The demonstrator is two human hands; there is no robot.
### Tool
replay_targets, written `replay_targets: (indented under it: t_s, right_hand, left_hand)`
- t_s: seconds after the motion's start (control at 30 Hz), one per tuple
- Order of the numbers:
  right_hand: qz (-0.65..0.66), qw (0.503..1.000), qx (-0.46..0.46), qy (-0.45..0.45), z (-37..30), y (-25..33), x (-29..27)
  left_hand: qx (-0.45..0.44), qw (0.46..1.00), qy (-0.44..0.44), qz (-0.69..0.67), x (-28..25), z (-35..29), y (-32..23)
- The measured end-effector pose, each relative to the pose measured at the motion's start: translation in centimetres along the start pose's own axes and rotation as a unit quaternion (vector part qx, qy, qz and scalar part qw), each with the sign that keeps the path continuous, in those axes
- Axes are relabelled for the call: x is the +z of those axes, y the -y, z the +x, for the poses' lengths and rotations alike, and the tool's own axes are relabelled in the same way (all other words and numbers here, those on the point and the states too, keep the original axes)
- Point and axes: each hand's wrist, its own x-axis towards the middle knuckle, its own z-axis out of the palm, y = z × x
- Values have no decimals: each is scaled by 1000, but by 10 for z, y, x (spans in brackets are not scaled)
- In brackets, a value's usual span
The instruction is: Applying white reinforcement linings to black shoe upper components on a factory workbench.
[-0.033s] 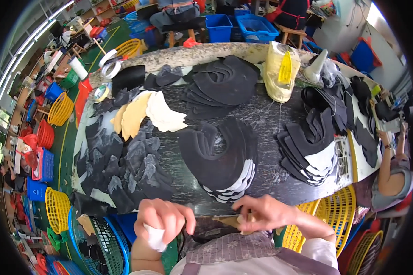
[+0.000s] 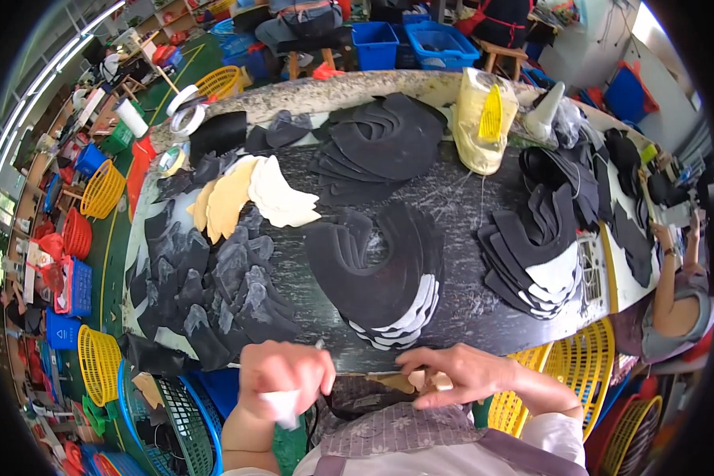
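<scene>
Black, white-edged curved pieces (image 2: 373, 289) fan across the bench (image 2: 464, 278) at frame centre. Below, the left hand (image 2: 285, 373) curls, white scrap (image 2: 282, 405) against it, pinch hidden; the right hand (image 2: 464, 374) has bent, parted fingers.

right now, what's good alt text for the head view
A person's left hand, a white scrap against it, and right hand hover at the near edge of a scuffed black table. On it lie fanned stacks of curved black pieces, two white-edged, and scalloped cream pieces.
</scene>
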Motion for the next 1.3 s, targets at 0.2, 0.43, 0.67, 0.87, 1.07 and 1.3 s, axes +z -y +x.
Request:
replay_targets:
  t_s: [0.2, 0.43, 0.67, 0.87, 1.07, 1.3]
  right_hand:
    - [-102, 967, -123, -199, 22, -5, 9]
    - [-256, 925, -65, -274, 64, -26, -45]
    - [-430, 855, -98, -274, 72, -29, -50]
    - [-441, 814, 35, -376, 35, -42, -67]
    - [49, 924, 72, -372, 73, -32, 11]
    - [10, 855, 16, -518, -53, -13, -81]
  left_hand:
    - [-283, 855, -65, 430, 17, 13, 32]
    - [-280, 811, -144, 494, -33, 33, 32]
    - [-297, 770, -99, 556, -36, 26, 47]
    - [-230, 745, -74, 621, -33, 20, 54]
    - [-187, 708, -108, 672, -40, -7, 63]
    - [-130, 655, -275, 692, -34, -3, 41]
